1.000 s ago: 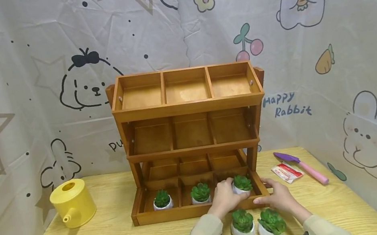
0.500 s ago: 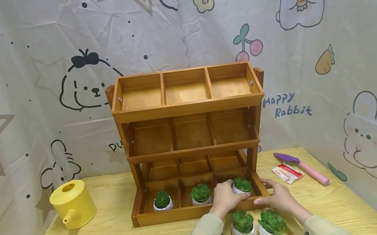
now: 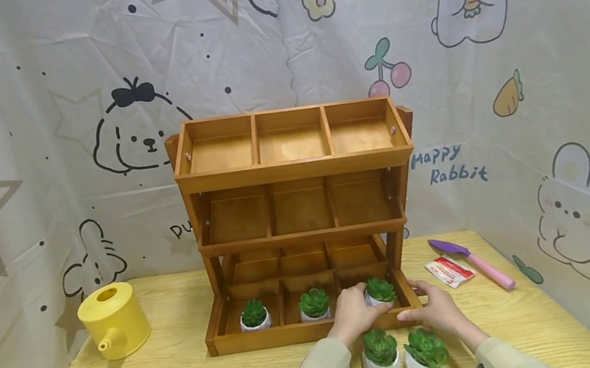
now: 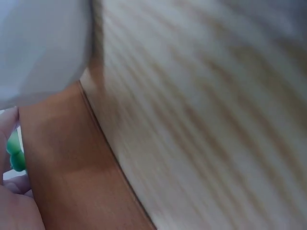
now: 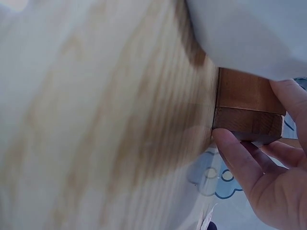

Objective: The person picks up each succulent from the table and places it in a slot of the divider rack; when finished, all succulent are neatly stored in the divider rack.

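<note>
In the head view, a three-tier wooden shelf stands on the table. My left hand holds a small potted succulent in the bottom tier's right compartment. A second potted succulent sits in the middle compartment, and a third potted succulent in the left one. My right hand grips the bottom tier's front right corner; in the right wrist view its fingers lie against the wooden corner. Only a green bit of the held succulent shows in the left wrist view.
Several potted succulents stand in front of the shelf, between the forearms. A yellow watering can is at the left. A purple trowel with a pink handle and a red-and-white packet lie at the right. Printed cloth hangs behind.
Both hands keep nearly the same places. The left hand has shifted very slightly, with the succulent still in its fingers.
</note>
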The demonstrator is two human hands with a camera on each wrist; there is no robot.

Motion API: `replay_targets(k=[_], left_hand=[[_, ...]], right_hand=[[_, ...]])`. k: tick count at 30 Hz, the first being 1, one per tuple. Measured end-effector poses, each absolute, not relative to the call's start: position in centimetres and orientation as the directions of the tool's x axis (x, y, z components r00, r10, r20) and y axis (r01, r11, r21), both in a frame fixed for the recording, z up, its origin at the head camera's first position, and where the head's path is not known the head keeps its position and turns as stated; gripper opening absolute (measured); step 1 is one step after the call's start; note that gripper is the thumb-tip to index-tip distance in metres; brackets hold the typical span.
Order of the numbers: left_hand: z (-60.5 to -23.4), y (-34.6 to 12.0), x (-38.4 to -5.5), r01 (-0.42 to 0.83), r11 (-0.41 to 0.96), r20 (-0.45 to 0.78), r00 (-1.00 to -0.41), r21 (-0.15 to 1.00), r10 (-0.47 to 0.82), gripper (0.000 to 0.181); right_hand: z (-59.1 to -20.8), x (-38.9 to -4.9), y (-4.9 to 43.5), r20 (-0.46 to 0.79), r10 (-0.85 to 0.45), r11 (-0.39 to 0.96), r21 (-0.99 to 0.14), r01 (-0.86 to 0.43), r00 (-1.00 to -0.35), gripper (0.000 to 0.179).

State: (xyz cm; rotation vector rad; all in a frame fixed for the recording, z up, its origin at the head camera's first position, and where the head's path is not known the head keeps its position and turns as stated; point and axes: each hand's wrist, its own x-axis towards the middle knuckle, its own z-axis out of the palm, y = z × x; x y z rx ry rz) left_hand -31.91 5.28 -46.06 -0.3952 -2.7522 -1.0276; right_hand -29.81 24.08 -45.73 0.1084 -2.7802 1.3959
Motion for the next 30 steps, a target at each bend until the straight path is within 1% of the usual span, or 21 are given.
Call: replay_targets(k=[10,17,23,30], left_hand=[[-46.06,5.24,-31.85,0.292,0.719,0.255,-0.953,0.631,0.163,0.070],[-46.03,5.08,-31.88,0.304,0.721,0.257,-0.950,0.623,0.178,0.068],[-45.94,5.03,-31.89,0.300,0.724,0.230,-0.953,0.621,0.198,0.071],[-46.14,4.93,-32.01,0.291,0.708,0.212,-0.956,0.644,0.201,0.074]], right_hand=[[-45.73,-29.81,24.10,0.061,-0.052,0.600,-0.796,-0.081,-0.997,0.089],[-45.92,-29.98,24.18,0.055,-0.048,0.602,-0.795,-0.073,-0.997,0.089],[-45.92,-30.04,24.18,0.053,-0.044,0.608,-0.791,-0.069,-0.998,0.088],[-45.73,-29.80,24.04,0.052,-0.050,0.617,-0.784,-0.071,-0.997,0.090]])
